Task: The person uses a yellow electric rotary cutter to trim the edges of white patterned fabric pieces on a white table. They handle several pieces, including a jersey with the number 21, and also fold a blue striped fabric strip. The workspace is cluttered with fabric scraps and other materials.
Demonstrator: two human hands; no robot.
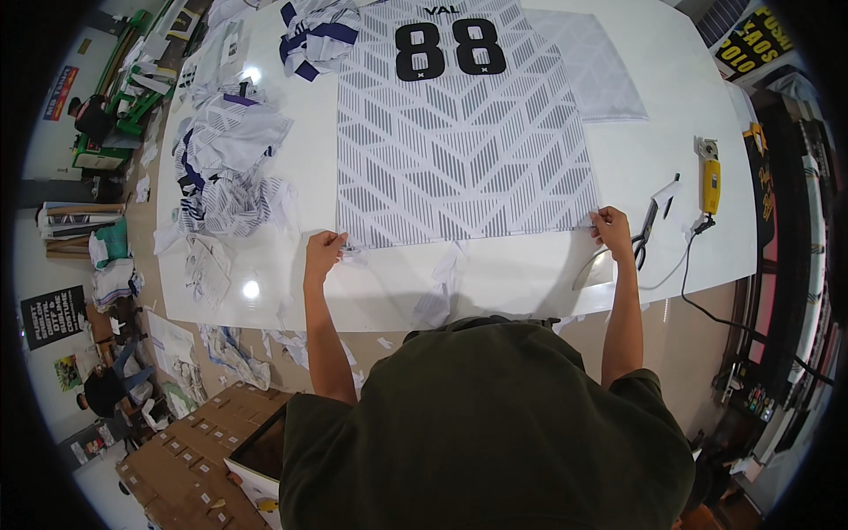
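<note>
A white jersey panel (459, 150) with a grey striped geometric pattern and large black printed characters lies flat on the white table (353, 291). My left hand (325, 251) pinches its lower left corner. My right hand (611, 228) pinches the lower right corner. Just right of my right hand lie black scissors (647, 230). A yellow electric cutter (710, 185) with a cable lies farther right. A paler fabric piece (605, 75) lies beside the panel's upper right. Thin white scraps (437, 300) lie below the panel's bottom edge.
Crumpled patterned fabric pieces (221, 159) heap on the table's left, with another bundle (318, 35) behind them. Scraps and brown cardboard boxes (194, 442) are on the floor at lower left. Two people (106, 393) are at the far left. Shelving with rolls (791, 291) stands at the right.
</note>
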